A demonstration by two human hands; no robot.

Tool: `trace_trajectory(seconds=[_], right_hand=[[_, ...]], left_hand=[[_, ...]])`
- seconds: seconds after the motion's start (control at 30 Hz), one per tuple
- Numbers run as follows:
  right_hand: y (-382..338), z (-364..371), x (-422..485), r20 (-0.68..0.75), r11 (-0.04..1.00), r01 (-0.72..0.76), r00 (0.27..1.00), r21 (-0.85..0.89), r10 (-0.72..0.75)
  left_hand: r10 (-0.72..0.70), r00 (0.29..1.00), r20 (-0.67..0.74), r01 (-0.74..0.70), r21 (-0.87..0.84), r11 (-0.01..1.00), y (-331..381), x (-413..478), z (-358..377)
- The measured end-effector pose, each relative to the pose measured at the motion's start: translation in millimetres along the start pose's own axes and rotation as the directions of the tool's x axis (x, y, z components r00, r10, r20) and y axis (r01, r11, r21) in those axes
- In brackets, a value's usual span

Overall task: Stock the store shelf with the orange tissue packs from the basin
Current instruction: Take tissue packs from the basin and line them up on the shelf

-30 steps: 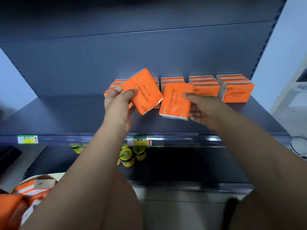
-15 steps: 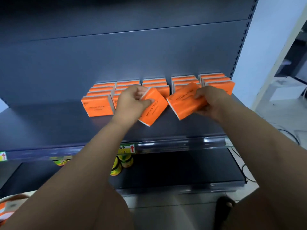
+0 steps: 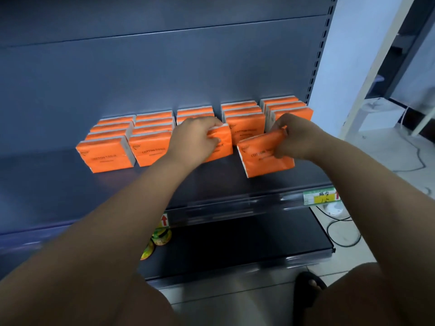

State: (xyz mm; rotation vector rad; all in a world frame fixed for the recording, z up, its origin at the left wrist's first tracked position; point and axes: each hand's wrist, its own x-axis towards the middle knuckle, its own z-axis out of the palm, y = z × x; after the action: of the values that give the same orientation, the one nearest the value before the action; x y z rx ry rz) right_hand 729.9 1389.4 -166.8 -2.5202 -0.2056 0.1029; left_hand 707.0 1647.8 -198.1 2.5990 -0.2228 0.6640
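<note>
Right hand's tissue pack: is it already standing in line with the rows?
No, the tissue pack gripped by the right hand is tilted, out in front of the rows.

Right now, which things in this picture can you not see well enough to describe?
Basin: outside the head view, so the packs left in it cannot be counted.
Price label: writing too blurred to read.
Yellow jars: mostly behind the left arm.
Upright pack: print partly covered by the left hand.
Tilted pack: print partly covered by the right hand.
</note>
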Motion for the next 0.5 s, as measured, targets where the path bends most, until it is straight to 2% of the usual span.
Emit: trace_trajectory(seconds=[0.1,0.3,0.5], right_hand=[[9.1,2.2,6.6,-0.027,0.983,0.036,0.999,-0.178,-0.042],[13.2,13.4,15.3,-0.151,0.971,0.164,0.97,-0.175,-0.191],[12.8,18.0,24.3,-0.246,0.965,0.197,0.94,-0.171,-0.236]], left_hand=[[0.036,0.999,0.022,-0.039,0.134,0.99,-6.6,4.4,8.4],[0.103,0.994,0.021,-0.105,0.297,0.949,-18.5,3.8,18.6],[0.005,0.994,0.111,-0.047,0.38,0.924,-13.4,3.1,19.9]])
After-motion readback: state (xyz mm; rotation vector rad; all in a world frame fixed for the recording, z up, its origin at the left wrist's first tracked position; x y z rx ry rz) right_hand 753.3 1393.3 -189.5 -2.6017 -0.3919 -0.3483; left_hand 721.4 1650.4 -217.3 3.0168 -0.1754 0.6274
